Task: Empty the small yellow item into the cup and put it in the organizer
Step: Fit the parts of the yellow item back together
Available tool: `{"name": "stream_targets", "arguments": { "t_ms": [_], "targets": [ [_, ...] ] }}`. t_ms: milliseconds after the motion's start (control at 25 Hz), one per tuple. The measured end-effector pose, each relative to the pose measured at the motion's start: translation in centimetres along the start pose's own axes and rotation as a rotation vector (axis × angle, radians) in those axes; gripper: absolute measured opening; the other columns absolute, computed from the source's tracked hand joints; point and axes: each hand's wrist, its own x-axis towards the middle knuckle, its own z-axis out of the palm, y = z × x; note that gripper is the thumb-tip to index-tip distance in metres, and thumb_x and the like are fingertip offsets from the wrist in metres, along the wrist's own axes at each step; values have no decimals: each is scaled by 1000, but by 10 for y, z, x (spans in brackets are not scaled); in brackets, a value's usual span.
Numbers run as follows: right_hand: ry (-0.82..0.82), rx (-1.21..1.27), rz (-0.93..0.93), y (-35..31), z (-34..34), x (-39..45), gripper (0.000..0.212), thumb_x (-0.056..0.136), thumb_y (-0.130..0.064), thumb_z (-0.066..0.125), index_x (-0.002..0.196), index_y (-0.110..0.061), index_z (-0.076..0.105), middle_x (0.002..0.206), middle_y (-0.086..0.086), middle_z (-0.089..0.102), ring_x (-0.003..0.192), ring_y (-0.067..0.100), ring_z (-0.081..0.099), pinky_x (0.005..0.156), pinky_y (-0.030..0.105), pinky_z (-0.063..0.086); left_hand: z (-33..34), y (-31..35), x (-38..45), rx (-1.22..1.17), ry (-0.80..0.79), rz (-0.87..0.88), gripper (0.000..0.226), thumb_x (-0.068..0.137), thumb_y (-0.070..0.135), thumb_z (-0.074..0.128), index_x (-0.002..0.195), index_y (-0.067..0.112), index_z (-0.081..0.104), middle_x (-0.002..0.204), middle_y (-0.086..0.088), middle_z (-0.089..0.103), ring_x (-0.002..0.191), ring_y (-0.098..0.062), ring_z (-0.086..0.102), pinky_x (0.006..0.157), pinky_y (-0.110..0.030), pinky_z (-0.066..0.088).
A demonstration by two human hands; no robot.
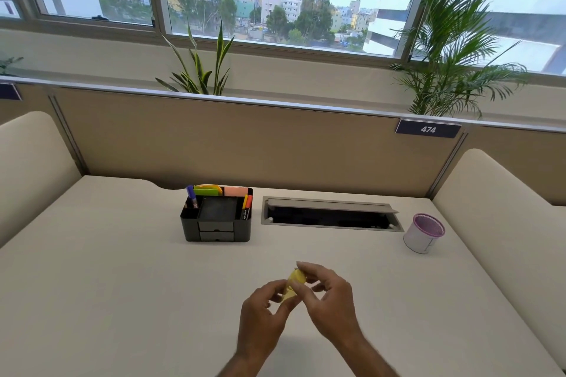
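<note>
A small translucent yellow item [293, 284] is held above the desk near its front middle, pinched between both hands. My left hand [264, 320] grips its lower end and my right hand [329, 300] grips its upper end, fingers partly covering it. The cup [423, 233], white mesh with a purple rim, stands upright far to the right. The black organizer [216, 216] sits at the back middle, left of the hands, with markers, sticky notes and two small drawers.
A cable tray [330, 214] with its lid open is set into the desk [122, 269] between organizer and cup. Beige partition panels enclose the desk at the back and both sides. Plants stand behind the partition below the window.
</note>
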Motion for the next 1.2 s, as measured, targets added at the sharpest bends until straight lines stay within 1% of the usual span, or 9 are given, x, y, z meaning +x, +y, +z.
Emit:
{"name": "stream_targets", "arguments": {
  "t_ms": [120,240,360,440,640,760,880,1000,1200],
  "targets": [
    [-119,-172,-81,-2,-8,4,31,81,-22,78,111,-31,72,99,-17,73,94,2,63,74,16,52,0,-1,1,47,-10,31,25,77,36,79,99,41,68,91,26,72,87,-8,65,63,-18,49],
    [-263,-270,-91,-8,-22,16,32,82,-22,78,112,-29,72,103,-14,74,91,6,65,77,21,57,0,-3,3,94,-16,75,28,79,34,78,103,44,67,92,29,69,92,-6,60,65,-12,46],
    [-355,-337,-87,-14,-34,28,32,80,-19,81,111,-26,74,101,-10,75,83,8,67,77,22,59,-1,-6,7,150,-59,156,30,87,27,72,115,37,65,102,21,68,98,-5,53,76,-13,42],
    [-397,-390,-96,-15,-36,32,30,82,-19,80,110,-24,75,100,-8,77,81,7,68,77,20,59,-1,-6,9,195,-108,222,31,92,22,65,122,28,63,107,11,66,102,-8,49,82,-18,43],
    [-398,-416,-130,-12,-36,33,28,81,-19,80,108,-23,76,98,-5,79,78,8,70,75,16,58,-4,-4,12,253,-127,296,30,93,18,64,123,19,63,108,1,66,99,-14,50,84,-30,48],
    [-390,-408,-156,-10,-33,31,28,81,-20,80,108,-24,76,97,-6,79,79,8,70,72,11,56,-4,-4,12,247,-131,275,29,93,16,63,122,19,64,106,2,66,98,-13,49,83,-28,48],
    [-407,-395,-164,-8,-32,30,29,81,-22,81,109,-25,75,97,-7,80,81,7,71,77,16,58,-6,-5,13,235,-210,266,29,96,13,58,124,19,62,108,3,64,99,-12,47,84,-24,45],
    [-422,-359,-154,-7,-33,31,26,79,-21,82,105,-24,77,93,-7,80,79,4,71,75,18,59,-10,-6,17,253,-264,282,27,96,13,57,123,16,62,108,0,64,100,-14,48,87,-29,46],
    [-401,-319,-149,-7,-31,33,27,79,-19,82,106,-21,77,95,-5,80,81,-2,70,72,11,57,-10,-7,20,253,-259,284,26,96,14,57,122,14,62,108,-2,65,99,-15,49,85,-31,47]
  ]
}}
